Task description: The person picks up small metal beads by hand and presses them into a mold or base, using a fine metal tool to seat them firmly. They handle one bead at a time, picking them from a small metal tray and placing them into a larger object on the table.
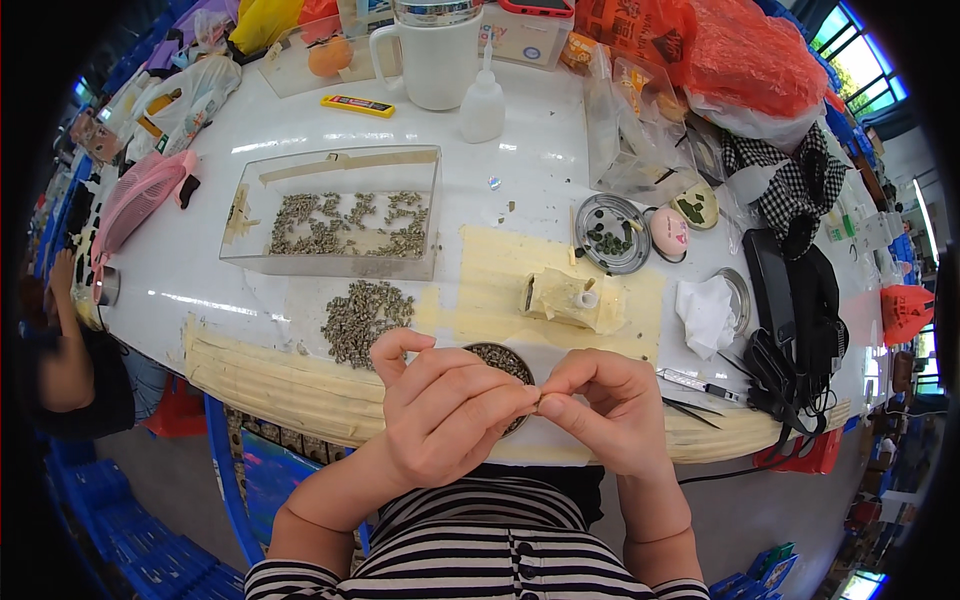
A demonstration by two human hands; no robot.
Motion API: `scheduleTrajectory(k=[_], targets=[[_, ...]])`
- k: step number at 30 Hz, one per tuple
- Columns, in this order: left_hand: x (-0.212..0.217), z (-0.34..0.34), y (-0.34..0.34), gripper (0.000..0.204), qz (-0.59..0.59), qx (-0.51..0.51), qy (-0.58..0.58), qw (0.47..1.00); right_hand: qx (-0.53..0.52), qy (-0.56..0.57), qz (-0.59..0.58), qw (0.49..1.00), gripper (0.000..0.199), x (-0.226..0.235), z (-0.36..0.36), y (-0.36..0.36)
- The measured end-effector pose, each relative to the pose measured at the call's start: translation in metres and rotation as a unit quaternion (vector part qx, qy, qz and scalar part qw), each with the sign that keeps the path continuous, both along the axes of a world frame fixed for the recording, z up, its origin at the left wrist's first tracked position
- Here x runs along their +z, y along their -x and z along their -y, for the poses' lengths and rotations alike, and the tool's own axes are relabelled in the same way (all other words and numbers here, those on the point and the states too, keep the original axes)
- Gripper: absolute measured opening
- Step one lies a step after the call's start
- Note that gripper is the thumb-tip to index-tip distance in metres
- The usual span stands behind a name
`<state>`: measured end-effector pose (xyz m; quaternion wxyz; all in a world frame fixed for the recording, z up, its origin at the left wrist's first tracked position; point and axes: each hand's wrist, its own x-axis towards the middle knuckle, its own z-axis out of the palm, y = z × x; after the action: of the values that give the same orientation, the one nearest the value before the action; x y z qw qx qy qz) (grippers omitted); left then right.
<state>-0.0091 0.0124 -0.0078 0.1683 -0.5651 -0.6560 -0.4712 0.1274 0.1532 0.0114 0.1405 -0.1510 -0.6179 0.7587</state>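
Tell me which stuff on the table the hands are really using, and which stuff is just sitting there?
In use:
left hand and right hand, fingertips pinching a tiny part
small round dish of parts
loose pile of small parts
clear box of parts

Just lying about:
white mug
squeeze bottle
pink fan
checkered cloth
crumpled tissue

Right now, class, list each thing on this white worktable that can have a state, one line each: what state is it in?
Left hand: fingertips pinched on a tiny part, meeting the right hand.
Right hand: fingertips pinched on the same tiny part.
Clear rectangular plastic box: open-topped, small grey parts scattered inside.
Small round dish: filled with grey parts, partly hidden by the hands.
Round metal tin: open, dark pieces inside.
White squeeze bottle: upright, capped.
White lidded mug: upright.
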Motion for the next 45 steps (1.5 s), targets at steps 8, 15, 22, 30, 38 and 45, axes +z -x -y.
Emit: scheduleTrajectory(k=[8,15,22,30,38,45], targets=[[0.002,0.002,0.005,0.019,0.037,-0.031,0.014,0.999,0.007,0.031,-0.002,0.999,0.009,-0.001,0.000,0.000],[0.008,0.003,0.007,0.016,0.079,-0.061,0.037,0.994,0.002,0.040,0.015,0.999,0.009,0.002,0.001,0.000],[0.008,-0.001,0.011,0.020,0.152,-0.108,0.041,0.982,-0.004,0.033,0.029,0.999,0.008,0.001,0.002,0.001],[0.006,0.002,0.014,0.023,0.170,-0.103,0.035,0.979,-0.035,-0.060,0.008,0.998,0.009,0.003,0.006,0.004],[0.005,0.001,0.011,0.026,0.086,-0.080,0.029,0.993,-0.043,-0.055,0.009,0.998,0.008,0.001,0.007,0.005],[0.004,-0.001,0.010,0.028,0.086,-0.074,0.022,0.993,-0.054,-0.077,0.001,0.996,0.009,0.001,0.007,0.006]])
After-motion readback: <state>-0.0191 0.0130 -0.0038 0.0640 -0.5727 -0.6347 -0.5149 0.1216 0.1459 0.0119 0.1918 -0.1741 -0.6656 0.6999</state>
